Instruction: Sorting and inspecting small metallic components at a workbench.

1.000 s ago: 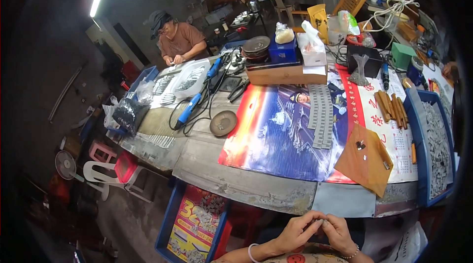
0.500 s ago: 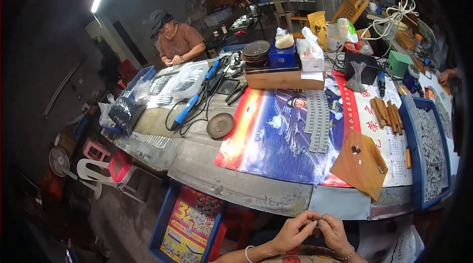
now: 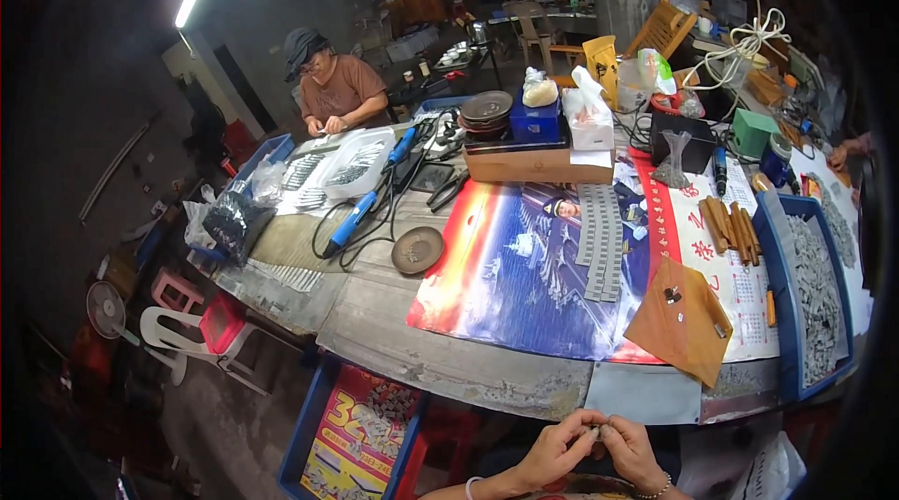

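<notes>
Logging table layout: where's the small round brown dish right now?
In the head view the round brown dish lies on the bare workbench, left of centre, just off the left edge of the big blue poster and beside the blue-handled tool and its cable.

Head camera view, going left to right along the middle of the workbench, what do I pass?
Blue-handled tool → round brown dish → grey strip of small parts → brown paper sheet → blue tray of grey pieces.

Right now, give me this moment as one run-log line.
left hand: pinching small part | right hand: pinching same part | place: below table edge | nearby: brown sheet
</notes>
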{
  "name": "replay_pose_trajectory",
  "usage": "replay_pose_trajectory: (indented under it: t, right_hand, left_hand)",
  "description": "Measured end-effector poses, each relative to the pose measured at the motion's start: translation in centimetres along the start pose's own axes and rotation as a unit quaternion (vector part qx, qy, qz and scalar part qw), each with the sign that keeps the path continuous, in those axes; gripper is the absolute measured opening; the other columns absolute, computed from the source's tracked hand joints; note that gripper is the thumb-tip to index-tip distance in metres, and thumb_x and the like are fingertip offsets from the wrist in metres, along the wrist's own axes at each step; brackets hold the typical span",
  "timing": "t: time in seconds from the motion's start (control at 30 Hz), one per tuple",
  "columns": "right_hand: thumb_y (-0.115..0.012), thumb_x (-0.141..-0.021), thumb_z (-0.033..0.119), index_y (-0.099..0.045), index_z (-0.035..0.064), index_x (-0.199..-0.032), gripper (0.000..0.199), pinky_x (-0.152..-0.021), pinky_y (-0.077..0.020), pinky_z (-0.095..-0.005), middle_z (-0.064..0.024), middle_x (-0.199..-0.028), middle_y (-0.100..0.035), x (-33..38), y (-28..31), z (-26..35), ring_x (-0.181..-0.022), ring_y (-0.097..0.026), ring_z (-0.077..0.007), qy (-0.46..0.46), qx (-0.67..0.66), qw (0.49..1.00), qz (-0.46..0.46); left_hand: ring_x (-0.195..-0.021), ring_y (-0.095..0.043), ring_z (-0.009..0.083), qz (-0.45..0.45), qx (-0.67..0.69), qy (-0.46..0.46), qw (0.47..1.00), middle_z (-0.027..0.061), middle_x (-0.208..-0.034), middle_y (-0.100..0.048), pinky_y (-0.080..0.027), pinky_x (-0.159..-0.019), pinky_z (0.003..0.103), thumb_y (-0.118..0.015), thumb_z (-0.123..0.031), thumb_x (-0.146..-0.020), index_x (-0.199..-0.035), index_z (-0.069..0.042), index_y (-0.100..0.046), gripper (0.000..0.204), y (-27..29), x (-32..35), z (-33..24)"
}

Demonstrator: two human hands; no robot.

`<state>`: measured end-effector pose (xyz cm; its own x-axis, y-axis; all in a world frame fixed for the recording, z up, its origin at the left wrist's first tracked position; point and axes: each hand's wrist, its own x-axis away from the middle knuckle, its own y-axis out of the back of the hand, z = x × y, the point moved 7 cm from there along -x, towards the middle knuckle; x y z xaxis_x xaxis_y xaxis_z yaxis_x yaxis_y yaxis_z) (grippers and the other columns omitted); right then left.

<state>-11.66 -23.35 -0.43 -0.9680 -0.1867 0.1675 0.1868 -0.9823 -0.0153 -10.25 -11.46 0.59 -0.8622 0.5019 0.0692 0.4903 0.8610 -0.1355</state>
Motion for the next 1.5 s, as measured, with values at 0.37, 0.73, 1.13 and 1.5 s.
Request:
replay_pose_trajectory:
  t: [0.37,0.73,1.13,1.5]
  right_hand:
    - [-0.046,-0.096,0.013,-0.057,-0.0043,-0.084,0.024,-0.055,-0.0438,-0.0222,-0.0039,-0.069,-0.059,-0.1,-0.2,0.1,-0.061,-0.054,-0.0087,0.01,0.0,1.0,-0.01]
    - [-0.048,-0.095,0.012,-0.056,-0.0032,-0.081,0.022,-0.055,-0.043,-0.0222,-0.004,-0.068,-0.058,0.0,-0.2,-0.7,-0.06,-0.053,-0.0087,0.005,-0.029,1.0,-0.008]
    - [-0.05,-0.094,0.01,-0.055,-0.0045,-0.082,0.02,-0.056,-0.0455,-0.0225,-0.0049,-0.069,-0.06,-0.3,0.0,-0.8,-0.062,-0.056,-0.0086,-0.01,-0.04,0.999,-0.006]
    - [-0.05,-0.094,0.011,-0.056,-0.0043,-0.082,0.02,-0.056,-0.0456,-0.0227,-0.0049,-0.068,-0.06,-0.5,-0.1,-1.1,-0.061,-0.056,-0.0089,0.004,-0.006,1.0,0.004]
  left_hand:
    - [-0.07,-0.056,0.007,-0.003,-0.002,-0.014,1.0,0.0041,-0.075,-0.062,-0.045,-0.066,0.021,-0.047,-0.01,-0.096,-0.122,0.001,-0.048,0.028,0.3,0.2,-0.2]
    - [-0.069,-0.056,0.0066,-0.017,0.019,0.005,1.0,0.0041,-0.074,-0.061,-0.045,-0.066,0.021,-0.047,-0.01,-0.096,-0.121,0.0,-0.048,0.027,0.0,0.3,0.8]
    - [-0.066,-0.051,0.0028,-0.023,-0.007,-0.018,1.0,0.0003,-0.072,-0.059,-0.042,-0.059,0.018,-0.049,-0.009,-0.095,-0.119,0.001,-0.05,0.026,0.4,-0.1,-0.2]
    - [-0.068,-0.054,0.0042,-0.03,-0.003,-0.017,0.999,0.002,-0.074,-0.061,-0.043,-0.061,0.02,-0.049,-0.008,-0.095,-0.119,0.001,-0.05,0.026,0.6,0.0,0.2]
